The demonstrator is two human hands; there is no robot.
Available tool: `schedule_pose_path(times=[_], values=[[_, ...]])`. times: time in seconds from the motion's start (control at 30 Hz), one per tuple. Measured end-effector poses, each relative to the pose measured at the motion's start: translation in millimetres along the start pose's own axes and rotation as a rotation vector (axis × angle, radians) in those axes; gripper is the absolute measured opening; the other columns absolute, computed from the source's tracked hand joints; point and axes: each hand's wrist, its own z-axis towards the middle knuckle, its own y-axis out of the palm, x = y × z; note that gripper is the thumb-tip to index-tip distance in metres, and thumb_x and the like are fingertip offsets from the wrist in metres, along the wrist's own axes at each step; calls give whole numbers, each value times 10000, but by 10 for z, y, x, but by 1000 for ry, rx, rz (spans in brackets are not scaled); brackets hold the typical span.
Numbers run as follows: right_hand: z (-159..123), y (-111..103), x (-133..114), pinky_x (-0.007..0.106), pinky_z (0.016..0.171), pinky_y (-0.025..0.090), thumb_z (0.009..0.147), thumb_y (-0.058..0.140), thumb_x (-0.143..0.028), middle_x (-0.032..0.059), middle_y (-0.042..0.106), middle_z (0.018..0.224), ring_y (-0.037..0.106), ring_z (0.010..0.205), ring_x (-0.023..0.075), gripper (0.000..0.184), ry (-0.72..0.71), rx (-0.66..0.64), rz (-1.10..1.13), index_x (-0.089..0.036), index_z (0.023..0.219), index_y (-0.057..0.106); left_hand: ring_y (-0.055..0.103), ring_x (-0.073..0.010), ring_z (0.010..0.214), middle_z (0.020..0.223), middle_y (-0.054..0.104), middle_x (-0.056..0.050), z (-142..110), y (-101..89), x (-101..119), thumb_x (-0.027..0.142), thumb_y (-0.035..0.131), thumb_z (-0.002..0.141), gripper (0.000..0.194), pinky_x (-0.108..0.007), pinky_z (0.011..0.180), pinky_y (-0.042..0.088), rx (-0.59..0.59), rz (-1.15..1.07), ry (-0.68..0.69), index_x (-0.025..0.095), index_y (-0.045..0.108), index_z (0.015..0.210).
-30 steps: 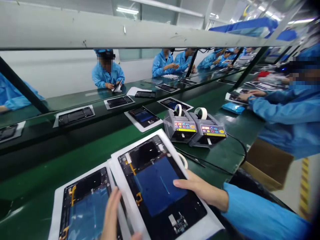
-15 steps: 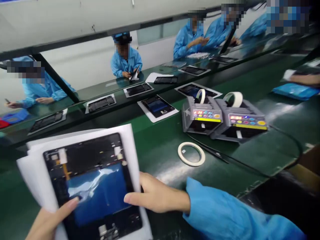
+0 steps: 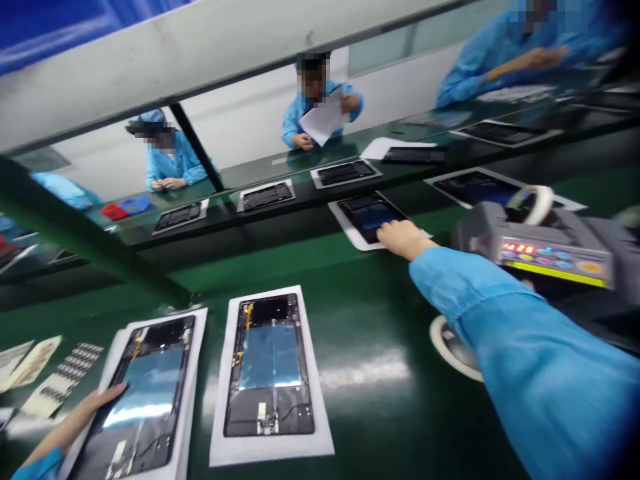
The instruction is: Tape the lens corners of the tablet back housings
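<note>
the green table (image 3: 390,427) fills the lower frame, with a grey tape machine (image 3: 555,252) at right. the left tablet (image 3: 150,380) lies on white sheets (image 3: 192,373) at lower left, the middle tablet (image 3: 270,357) beside it, the far tablet (image 3: 367,212) above centre. a moment ago both hands were on one tablet; now the right hand (image 3: 401,238) touches the far tablet, the left hand (image 3: 87,415) the left tablet. neither grip can be told open or closed. attention seems split between two tablets.

The head-worn camera looks forward and down (tilted a little sideways) over the nearby green workbench (image 3: 373,420).
</note>
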Motion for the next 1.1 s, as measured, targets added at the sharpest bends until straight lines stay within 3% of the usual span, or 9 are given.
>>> schedule_pose_path(times=[0.1,0.2,0.33,0.5,0.67,0.8,0.9,1.0,1.1], values=[[84,181,83,460,955,529,1084,367,-391,104,606,1275,605,1166,230,406,-123,-71,-71,-135,1303,593,710,-182,690,665,692,56,128,-34,-18,731,354,997,674,-309,695,585,-111,-8,-199,171,659,779],[158,366,149,453,943,549,1028,519,-433,95,612,1282,617,1132,233,383,-189,-120,-124,-165,1288,603,738,-243,802,772,719,33,180,-144,-54,666,483,974,525,-348,751,597,-104,308,-149,186,686,911],[194,410,114,446,930,562,977,615,-440,98,611,1293,625,1101,221,400,-223,-141,-175,-188,1288,600,754,-244,936,1059,767,-20,-82,14,112,502,574,983,325,-322,810,613,79,401,247,224,654,1131],[5,34,-116,412,914,551,1075,391,-425,75,636,1183,634,1084,208,402,-295,-60,-211,-138,1224,630,750,-219,888,1007,773,-71,-432,632,892,291,519,1018,202,-319,811,613,36,116,694,190,676,1096],[-1039,-140,-717,290,653,454,944,475,-122,72,643,762,617,685,159,217,-452,43,-217,-138,814,648,708,-206,861,991,755,-71,-530,912,1645,206,454,1038,218,-341,805,571,-119,-99,898,148,660,1075],[-2361,212,-1414,328,553,390,771,592,-68,56,581,623,539,575,186,152,-565,91,-162,-193,685,581,684,-203,900,1013,748,-51,-670,1156,1964,279,389,1083,297,-345,841,522,-199,-241,995,146,655,1077],[-2940,487,-1782,356,585,434,828,564,-158,67,589,636,506,572,195,105,-538,133,-123,-180,740,618,677,-207,915,999,748,-43,-826,1410,2082,337,264,1116,440,-360,888,490,-250,-208,1057,145,657,1071],[-3049,460,-1699,346,679,483,886,524,-185,35,592,667,511,606,180,151,-495,170,-55,-201,754,596,664,-199,875,932,733,-32,-940,1597,2132,329,190,1123,506,-353,883,472,-291,-193,1104,152,650,1012],[-3011,145,-1107,304,753,493,935,491,-146,5,634,736,556,669,150,184,-500,312,130,-222,794,583,652,-185,828,889,722,-11,-980,1679,2144,236,229,1114,435,-338,857,456,-273,-207,1146,166,643,1000]])
